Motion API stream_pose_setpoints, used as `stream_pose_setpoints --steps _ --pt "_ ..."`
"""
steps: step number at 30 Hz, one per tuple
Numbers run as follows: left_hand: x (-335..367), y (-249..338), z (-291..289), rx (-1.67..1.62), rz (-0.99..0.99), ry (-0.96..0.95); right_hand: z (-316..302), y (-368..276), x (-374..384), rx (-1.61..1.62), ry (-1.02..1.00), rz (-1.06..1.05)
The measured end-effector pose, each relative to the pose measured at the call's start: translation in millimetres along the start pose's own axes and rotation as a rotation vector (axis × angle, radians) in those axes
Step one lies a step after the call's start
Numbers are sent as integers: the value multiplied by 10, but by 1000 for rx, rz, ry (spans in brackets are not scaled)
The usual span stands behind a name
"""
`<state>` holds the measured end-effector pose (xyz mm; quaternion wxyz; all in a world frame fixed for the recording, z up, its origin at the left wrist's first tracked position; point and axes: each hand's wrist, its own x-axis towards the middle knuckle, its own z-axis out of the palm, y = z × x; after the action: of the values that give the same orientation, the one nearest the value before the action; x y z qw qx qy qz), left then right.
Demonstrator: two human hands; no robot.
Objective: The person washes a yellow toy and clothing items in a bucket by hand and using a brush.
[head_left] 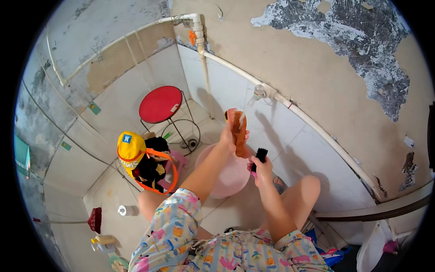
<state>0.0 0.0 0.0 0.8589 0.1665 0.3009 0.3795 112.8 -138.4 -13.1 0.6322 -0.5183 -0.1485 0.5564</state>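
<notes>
My left hand [227,137] grips a shoe [239,135] with its brown sole turned toward me. The shoe is held tilted up above a pink basin [218,189], below a wall tap [259,92]. A thin stream of water seems to run from the tap onto the sole. In my right hand [263,171] is a scrubbing brush [261,155], its black bristles up and a bit of pink showing at its handle. The brush is close to the shoe's lower end but looks apart from it. The shoe's upper is mostly hidden by my fingers.
A round red stool [161,104] stands beyond the basin to the left. Nearer sits a yellow cap [131,146] with an orange strap on dark cloth, over a pink stool [179,161]. A white roll [125,210] and several bottles [105,239] are on the left floor.
</notes>
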Motion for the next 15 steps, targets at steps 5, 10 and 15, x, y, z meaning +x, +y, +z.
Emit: stream_pose_setpoints --steps 5,10,15 --pt "-236 -259 -39 107 23 133 45 -128 -12 -187 28 -89" --pt "-231 -485 -225 12 68 112 184 -110 -43 -360 -120 -151" --pt "-185 -477 -323 -35 116 198 209 -26 30 -467 -60 -155"
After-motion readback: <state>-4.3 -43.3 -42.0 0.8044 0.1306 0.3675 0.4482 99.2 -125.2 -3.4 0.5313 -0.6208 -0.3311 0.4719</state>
